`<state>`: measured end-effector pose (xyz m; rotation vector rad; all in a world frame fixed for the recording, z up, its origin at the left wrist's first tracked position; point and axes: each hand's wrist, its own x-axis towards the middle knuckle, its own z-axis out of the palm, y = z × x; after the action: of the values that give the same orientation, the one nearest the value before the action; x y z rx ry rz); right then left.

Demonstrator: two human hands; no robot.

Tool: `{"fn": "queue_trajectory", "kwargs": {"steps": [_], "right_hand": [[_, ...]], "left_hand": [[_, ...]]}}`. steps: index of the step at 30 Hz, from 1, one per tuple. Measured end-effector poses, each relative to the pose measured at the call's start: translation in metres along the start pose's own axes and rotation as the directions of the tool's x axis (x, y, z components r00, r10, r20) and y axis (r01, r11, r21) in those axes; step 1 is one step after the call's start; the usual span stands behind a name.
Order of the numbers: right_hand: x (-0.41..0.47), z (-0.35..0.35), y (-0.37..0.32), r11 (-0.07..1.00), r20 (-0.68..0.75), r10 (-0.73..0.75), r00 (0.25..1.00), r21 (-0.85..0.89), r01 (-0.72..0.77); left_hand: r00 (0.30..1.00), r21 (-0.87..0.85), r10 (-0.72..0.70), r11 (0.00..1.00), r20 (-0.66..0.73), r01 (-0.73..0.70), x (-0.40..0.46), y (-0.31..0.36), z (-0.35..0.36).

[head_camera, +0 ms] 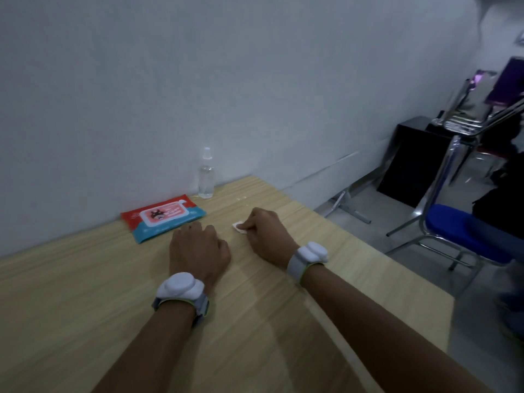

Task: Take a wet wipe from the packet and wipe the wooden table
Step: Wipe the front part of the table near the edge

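Pinching a small folded wet wipe (239, 226) against the wooden table (312, 279), the right hand (266, 236) is seen with its fingers curled and the thumb closed onto the white wad, only a corner of which shows past the fingertips. The left hand (200, 251) is laid knuckles-up just left of that grip, fingers curled under, nothing visibly held (what lies beneath the palm cannot be told). A white band (307, 258) is worn on the right wrist and another (181, 289) on the left.

The packet (163, 217) is placed beyond and left of the grip, flat on the table against the wall (198, 80). Its wrapper is red with teal ends and a pink lid flap bearing a dark cartoon figure; the printed writing is too blurred to be read. Its long axis is set roughly along the wall, the right end slightly farther away. The flap is seen closed.

A clear bottle (206, 177) with a pale cap is stood upright beyond the grip, near the wall, just past the packet's right end. Nothing is found between the grip and the packet except the left hand's knuckles. Well to the right, off the table, a blue-seated metal chair (459, 228) and a black box (416, 160) are visible.
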<state>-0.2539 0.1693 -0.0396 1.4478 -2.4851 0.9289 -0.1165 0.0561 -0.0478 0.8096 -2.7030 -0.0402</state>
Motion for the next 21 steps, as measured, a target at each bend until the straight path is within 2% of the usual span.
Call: {"fn": "queue_trajectory", "kwargs": {"steps": [4,8,10,15,21], "right_hand": [[0.006,0.003,0.001,0.991,-0.047,0.132,0.990,0.024,-0.131],[-0.005,0.011,-0.012,0.996,-0.001,0.053,0.999,0.069,-0.053],[-0.003,0.010,-0.008,0.995,-0.003,0.058,0.998,0.075,-0.057],[0.013,0.000,0.009,0.982,-0.021,0.187,0.982,0.018,-0.186],[0.001,0.008,0.003,0.996,0.010,0.091,0.996,0.026,-0.091]], "left_hand": [[0.996,-0.051,0.072,0.996,-0.060,-0.076,0.002,-0.015,0.006],[0.982,-0.123,0.079,0.987,-0.169,-0.100,0.007,-0.015,0.006],[0.990,-0.167,0.074,0.982,-0.116,-0.093,0.010,-0.016,0.009],[0.987,-0.200,0.157,0.967,-0.028,-0.159,0.015,-0.013,0.017],[0.986,-0.287,0.166,0.946,0.029,-0.151,0.019,-0.014,0.024]]}}
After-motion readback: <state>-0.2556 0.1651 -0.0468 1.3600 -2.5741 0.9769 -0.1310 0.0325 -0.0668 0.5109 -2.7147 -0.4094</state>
